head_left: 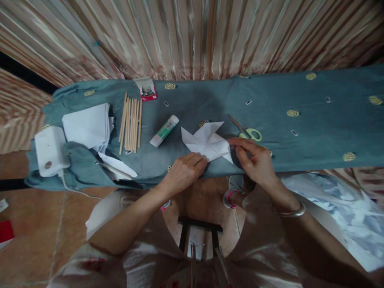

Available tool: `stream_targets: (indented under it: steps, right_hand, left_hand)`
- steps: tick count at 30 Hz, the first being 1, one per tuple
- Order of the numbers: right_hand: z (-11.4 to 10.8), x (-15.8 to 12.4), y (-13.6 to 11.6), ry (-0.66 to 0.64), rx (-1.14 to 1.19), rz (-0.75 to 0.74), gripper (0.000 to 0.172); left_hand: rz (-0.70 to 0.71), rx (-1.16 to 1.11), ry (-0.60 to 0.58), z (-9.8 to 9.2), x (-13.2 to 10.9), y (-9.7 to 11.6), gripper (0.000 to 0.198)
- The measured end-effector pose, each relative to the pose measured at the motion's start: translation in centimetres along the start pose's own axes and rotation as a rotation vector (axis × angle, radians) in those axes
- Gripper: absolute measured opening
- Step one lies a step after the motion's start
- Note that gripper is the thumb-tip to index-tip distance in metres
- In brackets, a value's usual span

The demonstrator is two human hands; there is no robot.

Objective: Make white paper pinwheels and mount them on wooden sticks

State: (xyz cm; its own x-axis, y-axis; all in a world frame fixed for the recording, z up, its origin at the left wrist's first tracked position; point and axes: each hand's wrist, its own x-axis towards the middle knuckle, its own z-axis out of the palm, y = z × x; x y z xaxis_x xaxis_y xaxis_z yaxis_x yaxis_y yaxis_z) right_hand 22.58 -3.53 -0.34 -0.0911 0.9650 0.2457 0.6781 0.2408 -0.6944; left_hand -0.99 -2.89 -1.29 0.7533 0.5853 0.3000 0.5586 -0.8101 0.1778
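A white folded paper pinwheel [207,140] lies flat on the cloth near the front edge of the table. My left hand [187,170] is at its lower left edge, fingers together and closed on the paper. At its right side my right hand [255,160] pinches a blade's edge between thumb and index finger. Just behind the right hand rest scissors [241,129] with light green handles, blades pointing away to the left. A green-and-white glue stick [165,131] lies to the pinwheel's left.
Several wooden sticks [130,124] lie beside a small open red box [148,94] of metal pieces. Farther left are stacked white paper [87,126], loose paper scraps [117,165] and a white device [51,150] with a cable. A striped curtain [192,40] hangs behind the table.
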Motion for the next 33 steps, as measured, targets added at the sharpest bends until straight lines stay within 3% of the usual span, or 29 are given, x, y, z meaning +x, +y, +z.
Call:
stream_targets:
  steps: [5,12,17,22,33]
  right_hand:
    - [-0.1,0.0,0.2,-0.199,0.295,0.065,0.022]
    - [0.1,0.3,-0.1,-0.208,0.395,0.063,0.01]
    - [0.9,0.2,-0.1,-0.128,0.196,-0.016,0.011]
    - [1.9,0.0,-0.4,-0.099,-0.05,-0.076,0.015]
    - [3.1,0.2,-0.8,-0.021,-0.167,-0.118,0.013]
  left_hand:
    - [-0.001,-0.006,-0.012,-0.2,-0.2,0.2,0.017]
    - [0.04,-0.025,-0.031,-0.5,-0.3,0.5,0.015]
    - [0.007,-0.047,-0.031,-0.2,-0.4,0.8,0.016]
    - [0.019,-0.095,-0.031,0.0,-0.5,1.0,0.034]
    - [0.038,-0.126,-0.048,0.4,-0.6,0.9,0.029]
